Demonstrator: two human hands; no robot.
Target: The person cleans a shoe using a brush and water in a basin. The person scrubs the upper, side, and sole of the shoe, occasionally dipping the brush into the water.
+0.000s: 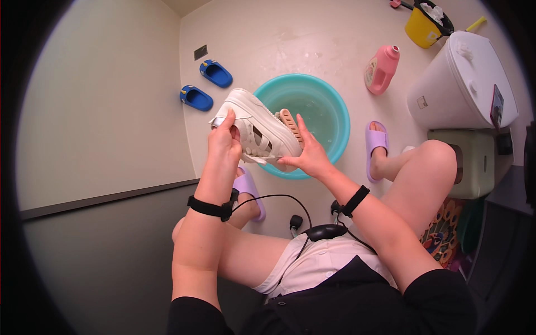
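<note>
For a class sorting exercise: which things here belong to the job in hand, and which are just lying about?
In the job:
white shoe in the left hand
tan brush between shoe and right hand
turquoise basin of water
possibly pink bottle nearby

Lying about, it seems:
blue slippers
yellow bucket
phone
patterned mat

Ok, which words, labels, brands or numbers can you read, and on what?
Nothing is legible enough to quote.
Pink bottle: label, too small to read.
White lidded container: small label, unreadable.
Yellow bin: pale mark, unreadable.
Phone: screen, unreadable.
White shoe: no lettering I can make out.
</note>
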